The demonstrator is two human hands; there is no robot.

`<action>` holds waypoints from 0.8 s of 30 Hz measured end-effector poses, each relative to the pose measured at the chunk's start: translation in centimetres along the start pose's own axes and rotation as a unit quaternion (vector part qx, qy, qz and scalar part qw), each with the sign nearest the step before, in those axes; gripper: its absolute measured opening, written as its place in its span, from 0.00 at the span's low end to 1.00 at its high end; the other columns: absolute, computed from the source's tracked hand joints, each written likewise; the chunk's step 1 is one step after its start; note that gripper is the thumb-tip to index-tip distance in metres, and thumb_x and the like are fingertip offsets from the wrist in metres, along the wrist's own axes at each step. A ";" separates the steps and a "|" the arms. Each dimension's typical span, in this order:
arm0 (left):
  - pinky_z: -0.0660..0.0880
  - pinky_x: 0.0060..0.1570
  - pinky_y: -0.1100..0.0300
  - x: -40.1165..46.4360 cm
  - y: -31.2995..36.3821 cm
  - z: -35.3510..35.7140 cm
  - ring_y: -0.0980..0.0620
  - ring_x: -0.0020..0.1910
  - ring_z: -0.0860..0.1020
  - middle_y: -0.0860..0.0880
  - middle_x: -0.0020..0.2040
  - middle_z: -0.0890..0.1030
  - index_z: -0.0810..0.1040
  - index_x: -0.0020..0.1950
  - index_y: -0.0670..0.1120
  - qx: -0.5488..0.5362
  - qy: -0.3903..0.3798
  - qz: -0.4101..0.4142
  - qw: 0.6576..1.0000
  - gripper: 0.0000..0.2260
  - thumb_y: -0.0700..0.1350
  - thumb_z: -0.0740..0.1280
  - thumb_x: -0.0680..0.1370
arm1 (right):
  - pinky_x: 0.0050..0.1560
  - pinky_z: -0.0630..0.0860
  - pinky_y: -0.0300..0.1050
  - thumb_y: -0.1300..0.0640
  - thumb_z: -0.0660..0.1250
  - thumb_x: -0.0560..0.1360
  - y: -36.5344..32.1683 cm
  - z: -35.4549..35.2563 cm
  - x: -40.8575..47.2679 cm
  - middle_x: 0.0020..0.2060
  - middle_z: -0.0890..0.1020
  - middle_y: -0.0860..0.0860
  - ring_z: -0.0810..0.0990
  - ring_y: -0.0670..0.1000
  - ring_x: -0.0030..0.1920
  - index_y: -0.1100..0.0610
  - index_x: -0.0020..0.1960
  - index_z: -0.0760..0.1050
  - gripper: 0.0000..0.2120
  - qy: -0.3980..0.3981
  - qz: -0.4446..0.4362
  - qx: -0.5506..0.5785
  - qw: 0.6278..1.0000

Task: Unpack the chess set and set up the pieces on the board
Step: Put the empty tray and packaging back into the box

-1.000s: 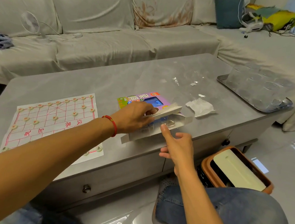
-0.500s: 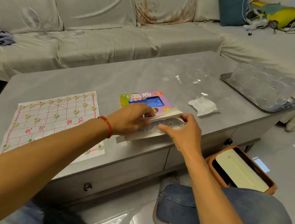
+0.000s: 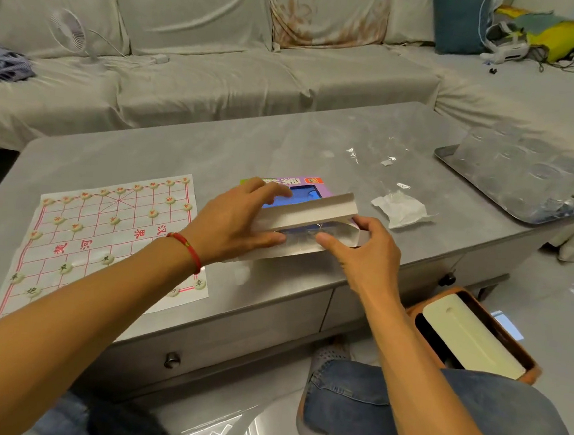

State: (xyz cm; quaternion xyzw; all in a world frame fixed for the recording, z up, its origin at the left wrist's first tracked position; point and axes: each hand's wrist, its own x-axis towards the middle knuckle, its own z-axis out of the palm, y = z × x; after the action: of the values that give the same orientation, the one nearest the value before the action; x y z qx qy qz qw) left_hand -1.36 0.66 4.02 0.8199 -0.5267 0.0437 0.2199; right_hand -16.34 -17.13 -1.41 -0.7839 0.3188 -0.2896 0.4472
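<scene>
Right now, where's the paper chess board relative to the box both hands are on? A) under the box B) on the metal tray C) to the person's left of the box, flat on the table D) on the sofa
C: the paper chess board lies flat on the table with pieces on it, to the left of the box that the left hand and right hand hold.

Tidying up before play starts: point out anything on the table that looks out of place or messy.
Torn bits of clear wrap and a crumpled plastic bag lie loose on the table, right of the chess box, which both hands hold with its flap open. The paper board lies slightly askew, its near edge hidden by the left arm.
</scene>
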 end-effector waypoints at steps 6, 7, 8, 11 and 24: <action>0.76 0.57 0.56 -1.8 -1.1 -2.4 0.56 0.60 0.74 0.54 0.63 0.75 0.64 0.70 0.54 -0.268 0.098 -0.211 0.935 0.35 0.57 0.75 0.68 | 0.53 0.73 0.42 0.38 0.77 0.64 -2.9 -1.4 2.2 0.58 0.79 0.50 0.75 0.50 0.58 0.54 0.63 0.75 0.33 0.013 -0.031 -0.017 0.999; 0.75 0.60 0.54 -2.0 -1.1 -2.4 0.55 0.61 0.74 0.54 0.64 0.75 0.66 0.70 0.54 -0.322 0.097 -0.232 0.913 0.33 0.55 0.75 0.68 | 0.53 0.73 0.43 0.38 0.77 0.64 -3.5 -1.5 2.7 0.57 0.79 0.50 0.75 0.50 0.58 0.54 0.63 0.75 0.34 0.015 -0.034 -0.022 0.999; 0.75 0.61 0.53 -2.1 -1.0 -2.0 0.55 0.61 0.75 0.54 0.63 0.76 0.68 0.68 0.53 -0.355 0.100 -0.243 0.897 0.30 0.55 0.74 0.69 | 0.53 0.74 0.44 0.38 0.77 0.64 -4.1 -1.6 3.1 0.58 0.79 0.50 0.75 0.51 0.58 0.54 0.63 0.74 0.34 0.016 -0.036 -0.027 0.999; 0.78 0.52 0.61 -1.5 -0.1 -1.2 0.57 0.54 0.78 0.56 0.54 0.80 0.76 0.62 0.52 -0.320 0.163 -0.237 0.903 0.16 0.51 0.71 0.75 | 0.53 0.76 0.45 0.38 0.78 0.64 -5.9 -1.5 4.0 0.58 0.77 0.51 0.75 0.53 0.58 0.54 0.62 0.70 0.34 0.029 -0.048 -0.032 0.998; 0.80 0.44 0.57 4.7 1.1 -7.5 0.50 0.45 0.83 0.47 0.44 0.84 0.77 0.47 0.43 -0.390 0.227 -0.279 0.848 0.07 0.46 0.66 0.77 | 0.39 0.79 0.39 0.49 0.72 0.75 -12.6 -4.1 9.7 0.51 0.81 0.49 0.83 0.49 0.45 0.52 0.63 0.71 0.20 -0.033 -0.052 0.081 0.995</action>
State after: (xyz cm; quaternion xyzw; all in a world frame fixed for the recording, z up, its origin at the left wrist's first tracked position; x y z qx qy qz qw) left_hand 0.92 -0.64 12.53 0.7465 -0.1848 -0.0435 0.6377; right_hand -10.26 -21.64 13.17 -0.7697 0.2380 -0.3112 0.5040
